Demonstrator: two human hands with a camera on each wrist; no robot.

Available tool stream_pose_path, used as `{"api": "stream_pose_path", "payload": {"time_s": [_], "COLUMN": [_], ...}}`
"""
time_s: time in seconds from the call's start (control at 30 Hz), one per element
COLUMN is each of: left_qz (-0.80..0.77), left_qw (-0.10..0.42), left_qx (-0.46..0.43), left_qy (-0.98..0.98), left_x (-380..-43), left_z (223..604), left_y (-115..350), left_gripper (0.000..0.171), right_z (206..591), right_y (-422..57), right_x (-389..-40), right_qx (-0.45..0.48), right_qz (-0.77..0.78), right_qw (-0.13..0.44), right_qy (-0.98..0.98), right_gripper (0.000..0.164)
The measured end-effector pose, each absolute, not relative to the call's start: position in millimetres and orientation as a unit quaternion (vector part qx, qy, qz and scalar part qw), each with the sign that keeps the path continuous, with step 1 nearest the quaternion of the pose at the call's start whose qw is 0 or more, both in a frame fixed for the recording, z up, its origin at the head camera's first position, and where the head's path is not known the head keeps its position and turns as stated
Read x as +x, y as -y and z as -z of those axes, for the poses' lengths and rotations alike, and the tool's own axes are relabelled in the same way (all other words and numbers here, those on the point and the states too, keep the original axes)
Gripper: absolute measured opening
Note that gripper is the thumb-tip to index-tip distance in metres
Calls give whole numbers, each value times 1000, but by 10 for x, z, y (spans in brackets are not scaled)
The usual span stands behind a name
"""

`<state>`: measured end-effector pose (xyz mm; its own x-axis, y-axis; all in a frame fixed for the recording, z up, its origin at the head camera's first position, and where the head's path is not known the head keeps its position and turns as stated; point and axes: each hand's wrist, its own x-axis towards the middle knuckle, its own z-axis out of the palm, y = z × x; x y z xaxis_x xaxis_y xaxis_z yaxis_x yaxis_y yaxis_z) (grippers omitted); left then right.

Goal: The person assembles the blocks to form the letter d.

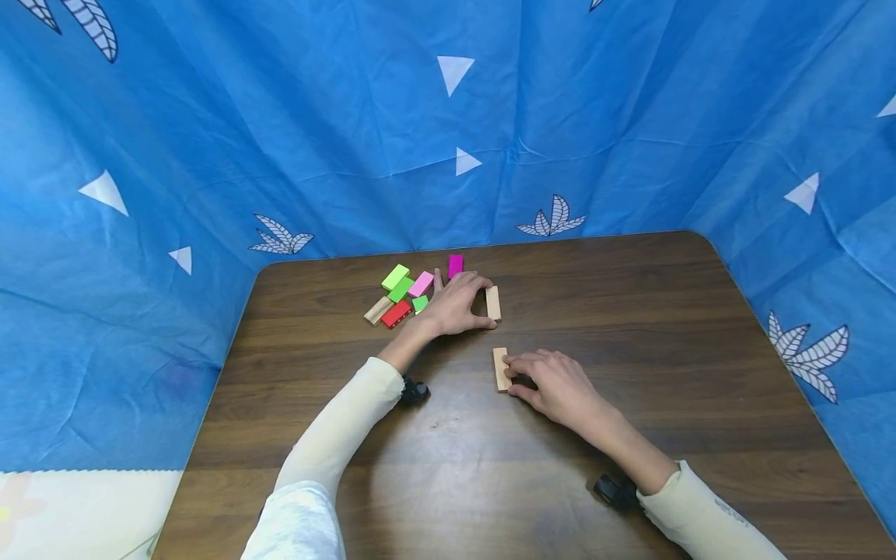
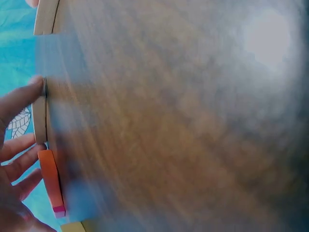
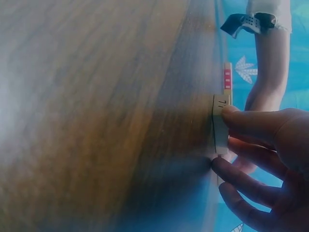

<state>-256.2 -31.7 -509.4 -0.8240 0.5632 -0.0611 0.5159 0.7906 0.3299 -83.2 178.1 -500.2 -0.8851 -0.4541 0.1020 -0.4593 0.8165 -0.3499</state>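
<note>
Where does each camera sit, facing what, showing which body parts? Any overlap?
Head: worn on the head, facing forward and down at the table and blue cloth; both arms, left hand and right hand show.
Left wrist: worn there, looking across the table at the far pale block; left thumb and fingers show.
Right wrist: worn there, facing the near pale block; right fingers and, beyond, left forearm show.
Shared by head and right wrist: near pale block.
</note>
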Motion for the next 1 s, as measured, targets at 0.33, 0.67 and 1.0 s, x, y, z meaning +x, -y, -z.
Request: {"api": "stream_pose_path", "payload": {"time_s": [0.33,0.67,1.0], "left_qz": [-178,-177,-172], "left_qw": [56,54,63], "left_qx": [289,282,284], "left_qy": [-939,-941,-941], "left_x": [-2638,-2636,-2575], "left_z": [5061,5118,5104], "left_y": [289,279,292], "left_gripper": [56,49,50], "right_z": [4989,4998,5020], "right_y": [-1783,-1782,-1782], "right_x": [-847,-843,-850], "right_qx": [233,231,231], "right_qz": [-193,-196,-200], "right_qw": [2,-3,4], "right_qy": [953,953,952], "right_gripper": [23,23,24]}}
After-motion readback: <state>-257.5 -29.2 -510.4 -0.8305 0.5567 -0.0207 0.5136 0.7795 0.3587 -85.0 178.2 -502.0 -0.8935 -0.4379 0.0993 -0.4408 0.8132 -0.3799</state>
